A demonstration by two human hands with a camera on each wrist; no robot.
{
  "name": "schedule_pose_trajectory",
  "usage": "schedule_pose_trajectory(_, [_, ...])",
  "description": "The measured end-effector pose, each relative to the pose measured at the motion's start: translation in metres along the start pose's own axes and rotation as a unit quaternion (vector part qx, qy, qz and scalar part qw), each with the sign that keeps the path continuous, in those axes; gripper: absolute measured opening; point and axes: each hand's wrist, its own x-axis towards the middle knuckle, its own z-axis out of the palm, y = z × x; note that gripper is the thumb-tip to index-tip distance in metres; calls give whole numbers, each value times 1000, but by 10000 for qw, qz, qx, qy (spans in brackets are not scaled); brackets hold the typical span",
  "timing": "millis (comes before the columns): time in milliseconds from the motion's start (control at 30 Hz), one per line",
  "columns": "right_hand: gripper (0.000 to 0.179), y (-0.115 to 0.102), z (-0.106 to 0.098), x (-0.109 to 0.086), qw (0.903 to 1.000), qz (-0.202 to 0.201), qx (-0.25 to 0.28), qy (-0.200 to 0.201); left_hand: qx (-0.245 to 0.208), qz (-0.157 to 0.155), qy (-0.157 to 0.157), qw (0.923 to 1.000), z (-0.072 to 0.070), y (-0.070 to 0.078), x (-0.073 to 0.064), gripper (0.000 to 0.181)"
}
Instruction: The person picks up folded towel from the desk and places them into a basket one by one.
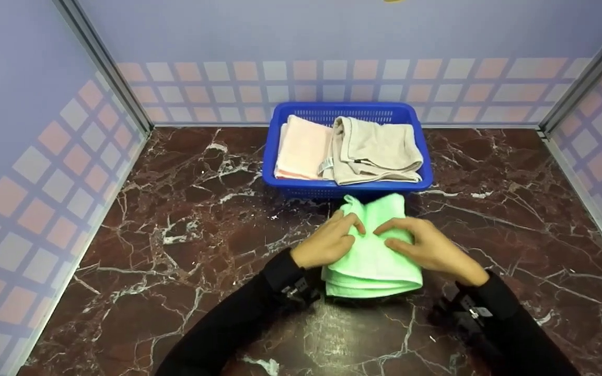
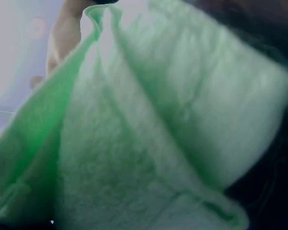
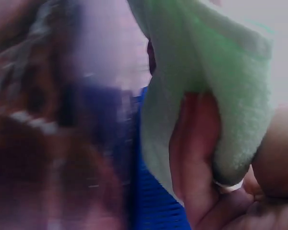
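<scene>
A light green towel (image 1: 371,263), folded in layers, is held between both hands just in front of the blue basket. The left hand (image 1: 327,241) grips its left side, thumb and fingers bent over the cloth. On the right side the right hand (image 1: 429,245) holds the cloth, thumb and forefinger on the near face. The right wrist view shows fingers (image 3: 197,143) behind and around a fold of the towel (image 3: 242,100). Creased layers of the towel (image 2: 120,129) fill most of the left wrist view and hide much of the left hand.
The blue plastic basket (image 1: 269,167) stands near the back wall. Inside it lie a folded pale pink towel (image 1: 306,146) and a folded beige towel (image 1: 384,143), side by side. Tiled-pattern panels enclose the dark marbled tabletop (image 1: 175,250) at the back, left and right.
</scene>
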Motion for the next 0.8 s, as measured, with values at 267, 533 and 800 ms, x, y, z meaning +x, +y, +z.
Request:
schedule_pose_trajectory(267, [27, -29, -32, 2, 9908, -246, -389, 1274, -405, 537, 885, 9938, -27, 28, 5, 43])
schedule_pose_trajectory(533, [54, -41, -62, 21, 9848, -76, -325, 1702, -471, 915, 2185, 9704, -49, 37, 33, 60])
schedule_pose_trajectory(800, [81, -28, -66, 54, 9752, -378, -380, 2147, -231, 1136, 2677, 9565, -60, 19, 71, 80])
